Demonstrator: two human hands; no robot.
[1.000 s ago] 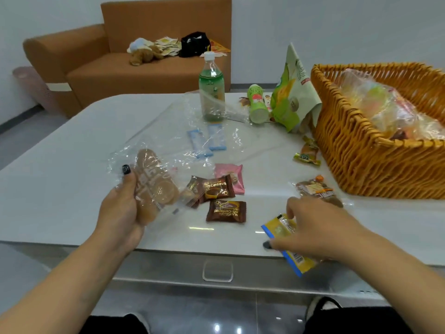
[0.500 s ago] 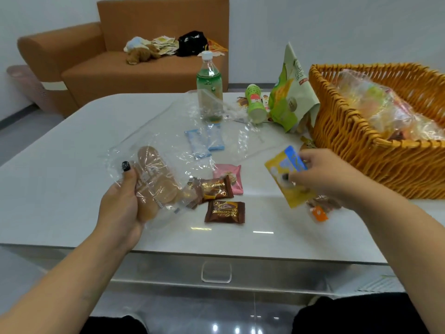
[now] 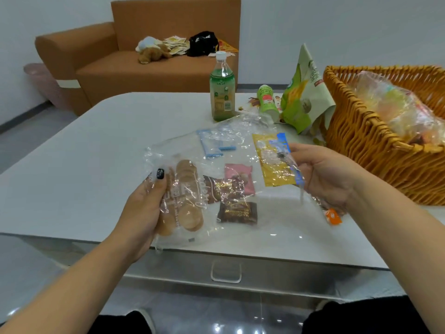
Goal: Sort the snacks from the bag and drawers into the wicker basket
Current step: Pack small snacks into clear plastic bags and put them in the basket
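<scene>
My left hand (image 3: 147, 208) grips a clear packet of round biscuits (image 3: 183, 201) together with the edge of a large clear plastic bag (image 3: 231, 145), low over the white table (image 3: 96, 150). My right hand (image 3: 322, 174) pinches a yellow and blue snack packet (image 3: 274, 162) and the bag's other edge, holding the packet upright left of the wicker basket (image 3: 375, 150). Seen through the bag lie two brown candy packets (image 3: 237, 212), a pink packet (image 3: 239, 177) and pale blue sachets (image 3: 212, 145). The basket holds a clear bag of snacks (image 3: 395, 109).
A green drink bottle (image 3: 222, 90), a small green tub (image 3: 267, 102) and a green snack pouch (image 3: 304, 95) stand at the table's back. An orange-ended packet (image 3: 333, 215) lies under my right wrist. A drawer handle (image 3: 226, 271) shows below the table edge. A brown sofa (image 3: 149, 59) stands behind.
My right hand picked the yellow packet up from the table's front edge and raised it toward the middle, now also holding the bag's edge. My left hand lifted the biscuits slightly.
</scene>
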